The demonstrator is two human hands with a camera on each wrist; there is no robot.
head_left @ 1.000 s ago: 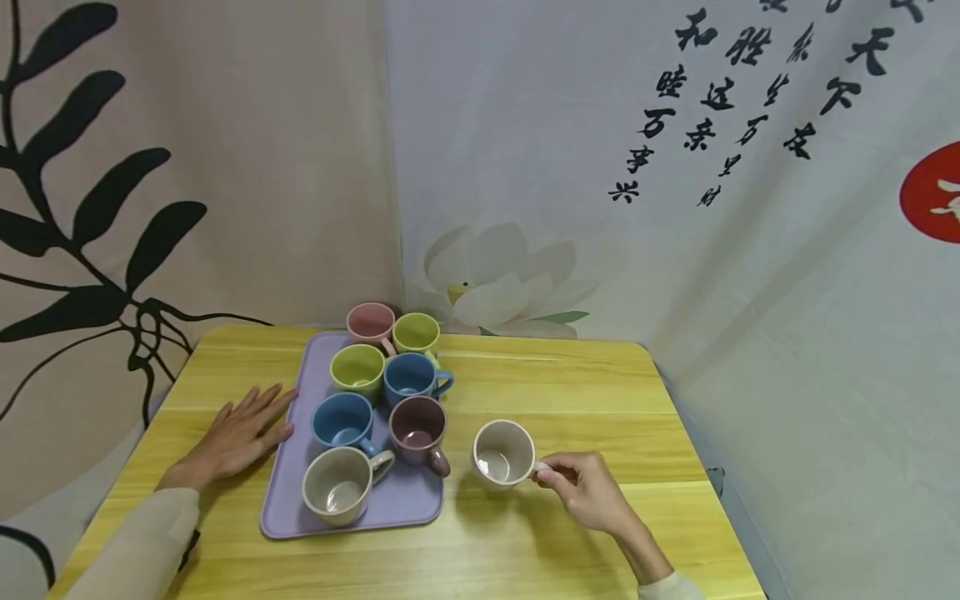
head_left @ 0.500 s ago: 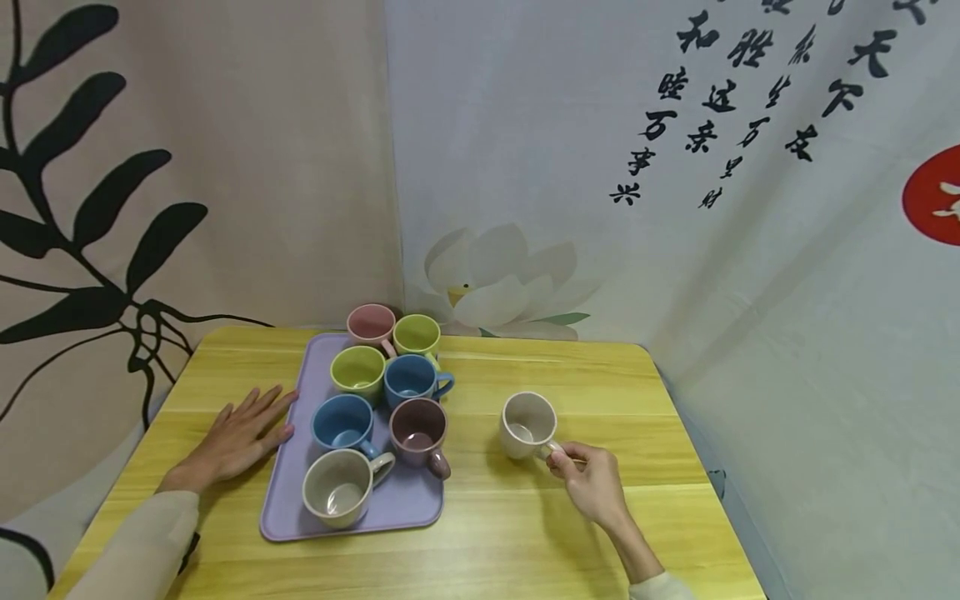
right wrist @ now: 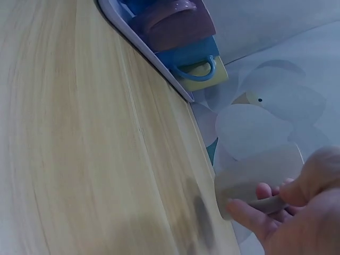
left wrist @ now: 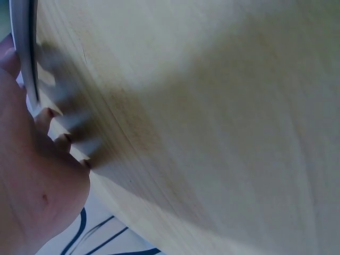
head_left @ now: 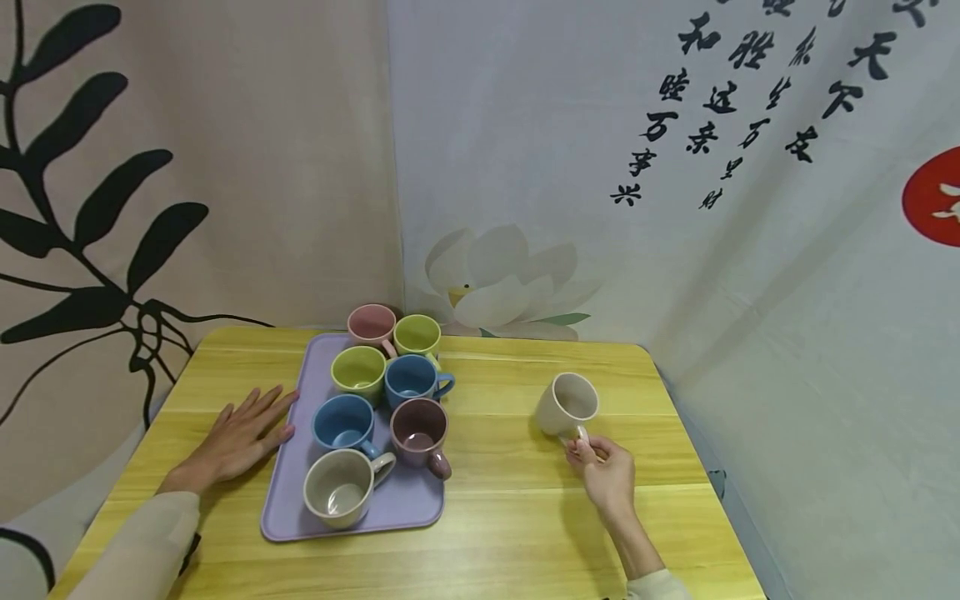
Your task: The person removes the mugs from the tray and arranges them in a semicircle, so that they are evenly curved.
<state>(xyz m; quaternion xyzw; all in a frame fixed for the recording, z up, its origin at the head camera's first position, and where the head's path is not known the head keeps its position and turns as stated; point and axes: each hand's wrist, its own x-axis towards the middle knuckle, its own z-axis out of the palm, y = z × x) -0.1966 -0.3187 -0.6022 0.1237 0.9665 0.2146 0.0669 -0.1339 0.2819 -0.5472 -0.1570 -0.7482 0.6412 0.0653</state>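
Note:
My right hand pinches the handle of a cream mug, which is tilted a little over the right part of the table. In the right wrist view the thumb and fingers close round the handle of that mug. My left hand lies with straight, spread fingers at the left edge of a lilac tray, its fingertips touching the rim. On the tray stand several mugs: a grey-beige mug in front, a mauve mug, blue mugs, green mugs and a pink mug.
The yellow wood-grain table meets a printed cloth backdrop at its far edge. Mug handles, such as that of the right blue mug, stick out past the tray's right side.
My right hand has carried the cream mug right and away from me, turning it so the handle points more toward me. The left hand and the tray have stayed put.

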